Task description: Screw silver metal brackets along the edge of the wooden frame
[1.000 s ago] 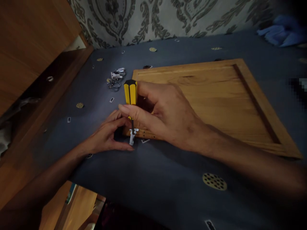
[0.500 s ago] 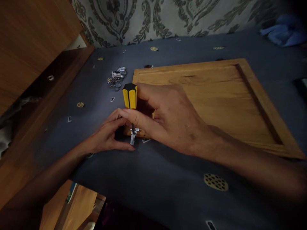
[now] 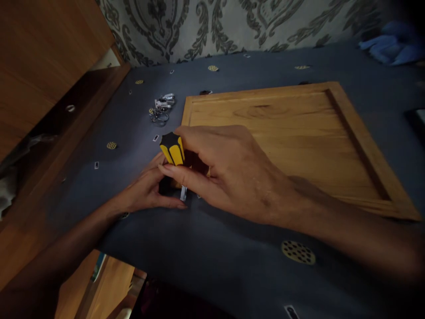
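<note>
Lowered yellow-black screwdriver [image 3: 173, 151] clasped in right hand [image 3: 230, 168], grasp of left hand [image 3: 148, 191] unclear

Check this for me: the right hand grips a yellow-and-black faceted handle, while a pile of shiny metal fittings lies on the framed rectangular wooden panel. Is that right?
Not quite: the shiny metal fittings lie on the dark blue patterned surface, left of the wooden panel, as the head view shows. The right hand does grip the yellow-and-black handle.
</note>
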A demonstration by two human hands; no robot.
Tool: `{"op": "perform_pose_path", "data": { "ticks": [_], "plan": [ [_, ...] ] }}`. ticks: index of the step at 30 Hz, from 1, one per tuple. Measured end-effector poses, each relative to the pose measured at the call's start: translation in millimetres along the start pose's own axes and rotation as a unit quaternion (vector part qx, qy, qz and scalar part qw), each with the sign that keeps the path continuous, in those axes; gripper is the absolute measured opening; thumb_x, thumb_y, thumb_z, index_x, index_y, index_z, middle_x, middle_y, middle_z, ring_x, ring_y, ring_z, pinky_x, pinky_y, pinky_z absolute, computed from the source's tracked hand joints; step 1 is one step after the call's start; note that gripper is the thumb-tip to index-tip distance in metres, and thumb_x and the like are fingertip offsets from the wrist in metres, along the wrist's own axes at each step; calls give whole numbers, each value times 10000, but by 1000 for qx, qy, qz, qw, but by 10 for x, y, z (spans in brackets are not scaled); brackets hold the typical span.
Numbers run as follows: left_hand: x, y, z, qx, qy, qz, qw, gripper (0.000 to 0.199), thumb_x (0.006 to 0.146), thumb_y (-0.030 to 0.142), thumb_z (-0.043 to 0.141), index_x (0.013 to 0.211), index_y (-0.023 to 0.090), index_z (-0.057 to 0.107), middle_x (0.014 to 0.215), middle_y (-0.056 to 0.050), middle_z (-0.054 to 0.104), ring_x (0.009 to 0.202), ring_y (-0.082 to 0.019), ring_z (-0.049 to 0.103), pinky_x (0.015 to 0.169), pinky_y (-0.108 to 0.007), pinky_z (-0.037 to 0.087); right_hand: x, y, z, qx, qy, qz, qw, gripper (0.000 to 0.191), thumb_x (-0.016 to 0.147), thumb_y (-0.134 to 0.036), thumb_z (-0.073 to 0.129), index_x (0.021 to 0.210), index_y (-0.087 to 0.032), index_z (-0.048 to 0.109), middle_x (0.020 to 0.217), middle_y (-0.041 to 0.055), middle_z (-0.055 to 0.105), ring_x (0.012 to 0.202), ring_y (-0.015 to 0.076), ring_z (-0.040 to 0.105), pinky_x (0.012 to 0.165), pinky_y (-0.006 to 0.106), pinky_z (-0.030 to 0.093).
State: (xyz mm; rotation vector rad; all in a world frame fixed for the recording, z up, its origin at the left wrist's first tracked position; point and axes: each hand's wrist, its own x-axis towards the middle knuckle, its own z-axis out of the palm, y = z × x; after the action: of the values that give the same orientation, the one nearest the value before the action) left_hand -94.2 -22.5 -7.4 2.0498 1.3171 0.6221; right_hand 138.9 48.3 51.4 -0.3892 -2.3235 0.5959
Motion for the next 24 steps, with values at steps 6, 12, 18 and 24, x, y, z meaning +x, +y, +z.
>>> {"op": "perform_pose_path", "data": {
  "ticks": [6, 12, 18, 24],
  "plan": [
    [16, 22, -12, -13, -9, -5, 1000, 601, 896, 731, 791, 1241, 241, 751, 1156, -85, 774, 1161, -347, 726, 1048, -547, 630, 28, -28, 28, 32, -6, 33, 999, 270, 1062, -315, 713, 856, -238, 557, 752, -55, 598, 646, 122, 563, 585, 276, 396],
    [41, 4, -7, 0, -2, 3, 1000, 788, 858, 803, 778, 1379, 217, 697, 1448, -146, 694, 1384, -411, 628, 1156, -579, 571, 118, -46, -105, 200, -107, 106, 968, 184, 1041, -148, 703, 902, -216, 604, 833, -72, 670, 721, 88, 624, 612, 224, 469],
    [31, 1, -13, 26, 4, 12, 1000, 748, 860, 809, 771, 1320, 220, 747, 1449, -142, 703, 1387, -409, 622, 1239, -636, 466, 99, 40, -184, 177, -130, 38, 975, 377, 1078, -177, 661, 739, -227, 505, 678, -96, 525, 597, 67, 500, 553, 221, 400],
    [37, 69, -14, 17, -2, 5, 1000, 630, 900, 818, 721, 1083, 219, 793, 1158, -83, 800, 1149, -338, 730, 1089, -546, 586, 26, 38, -57, 51, -45, -37, 997, 437, 1065, -280, 725, 736, -235, 441, 644, -112, 445, 551, 76, 465, 609, 228, 377]
  ]
}}
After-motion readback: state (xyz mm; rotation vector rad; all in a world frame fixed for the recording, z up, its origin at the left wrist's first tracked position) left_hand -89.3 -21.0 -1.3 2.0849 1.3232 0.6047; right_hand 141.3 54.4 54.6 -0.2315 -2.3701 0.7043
